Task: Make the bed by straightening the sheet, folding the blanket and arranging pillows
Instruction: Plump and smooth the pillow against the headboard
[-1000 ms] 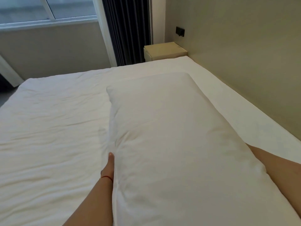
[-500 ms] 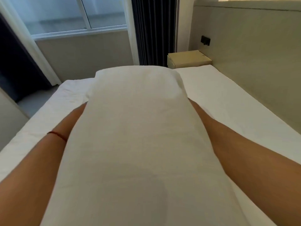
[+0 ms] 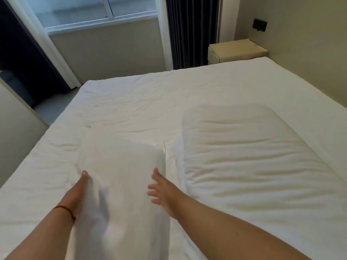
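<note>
Left hand [image 3: 83, 186] laid along left long edge of near pillow [image 3: 120, 184], fingertip up at far end of contact, remaining fingers buried in the fabric; whether they curl round the edge or lie flat cannot be told. Right hand [image 3: 162, 193] at right long edge of same pillow, fingers spread and straight, touching or just off the cover, pinching nothing. Heavy motion blur on this pillow, so exact outline and whether it sits fully on the bed uncertain.

Long axis of near pillow running away from the body, between the two forearms; both hands near its mid-length, left a little nearer the far end. Far end short of bed centre.

Second pillow [image 3: 253, 152] just right of the right hand, long axis roughly parallel, a narrow strip of sheet [image 3: 131, 102] between the two. Headboard wall [image 3: 308, 59] along the right side of the bed, so pillows belong that way; judged: near pillow wants moving rightward and butting up beside or against the second one, right forearm currently in that path.

Open room: broad wrinkled sheet ahead and to the left, bed edge on the left well apart from left hand. Nightstand [image 3: 236, 50] at far right corner, clear of any move. Risk judged: dragging pillow rumples sheet further.
</note>
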